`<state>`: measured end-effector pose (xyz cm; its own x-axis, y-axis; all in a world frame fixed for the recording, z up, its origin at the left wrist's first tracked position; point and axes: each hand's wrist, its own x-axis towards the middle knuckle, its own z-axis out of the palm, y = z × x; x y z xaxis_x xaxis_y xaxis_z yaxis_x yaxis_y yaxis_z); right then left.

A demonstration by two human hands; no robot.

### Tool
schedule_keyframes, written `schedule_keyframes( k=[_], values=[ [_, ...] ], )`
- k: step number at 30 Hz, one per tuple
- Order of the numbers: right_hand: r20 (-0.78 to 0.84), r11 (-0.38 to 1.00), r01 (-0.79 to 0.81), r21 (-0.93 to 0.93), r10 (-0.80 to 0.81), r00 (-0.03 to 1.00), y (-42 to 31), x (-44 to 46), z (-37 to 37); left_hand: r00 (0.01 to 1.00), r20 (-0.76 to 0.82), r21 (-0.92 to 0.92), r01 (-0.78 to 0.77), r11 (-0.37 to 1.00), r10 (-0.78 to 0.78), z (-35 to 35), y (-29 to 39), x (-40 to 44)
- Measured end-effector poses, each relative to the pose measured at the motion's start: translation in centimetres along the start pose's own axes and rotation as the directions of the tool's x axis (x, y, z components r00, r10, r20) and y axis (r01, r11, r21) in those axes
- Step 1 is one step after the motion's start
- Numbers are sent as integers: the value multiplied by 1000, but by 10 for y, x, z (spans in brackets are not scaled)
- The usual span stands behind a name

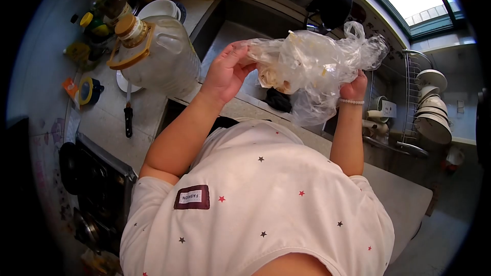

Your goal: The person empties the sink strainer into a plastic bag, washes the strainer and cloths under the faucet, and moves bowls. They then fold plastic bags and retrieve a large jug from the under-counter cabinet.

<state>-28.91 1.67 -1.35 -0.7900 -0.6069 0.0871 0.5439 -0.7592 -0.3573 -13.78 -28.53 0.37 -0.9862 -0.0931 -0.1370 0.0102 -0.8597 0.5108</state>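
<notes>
Both hands hold up a crumpled clear plastic bag [312, 64] above the front edge of the sink [220, 30]. Something pale brown shows through the plastic near its lower left; its kind is unclear. My left hand [227, 70] pinches the bag's left end between thumb and fingers. On the other side, my right hand [354, 87], with a beaded bracelet at the wrist, is closed on the bag's right part, its fingers partly hidden. A dark bundle [277, 99] lies below the bag at the sink's edge.
Left of the sink stands a large clear plastic jug [163, 53], with a black-handled knife [128, 120] and bottles nearby. A gas stove [102, 189] is at lower left. A dish rack [409, 97] holds bowls [433, 117] at right. A black pot [331, 7] sits behind the sink.
</notes>
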Motion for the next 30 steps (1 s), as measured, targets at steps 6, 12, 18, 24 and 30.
schedule_keyframes(
  k=[6,12,18,24,30],
  values=[
    [168,999,-38,4,37,985,-18,-4,-6,998,-66,16,20,1000,-19,-10,-1,1],
    [80,998,5,-68,1,997,-24,-3,-1,991,-104,57,96,994,-89,-15,-2,-3],
    [-84,577,448,-683,-672,736,-9,7,15,991,-1,201,132,971,-135,-4,-7,-4],
    [-162,617,517,-593,-720,674,22,19,51,941,-196,719,-53,693,275,5,-32,11],
    [-256,652,517,-554,-725,640,64,29,29,425,729,680,-538,-498,537,59,-12,21]
  ],
)
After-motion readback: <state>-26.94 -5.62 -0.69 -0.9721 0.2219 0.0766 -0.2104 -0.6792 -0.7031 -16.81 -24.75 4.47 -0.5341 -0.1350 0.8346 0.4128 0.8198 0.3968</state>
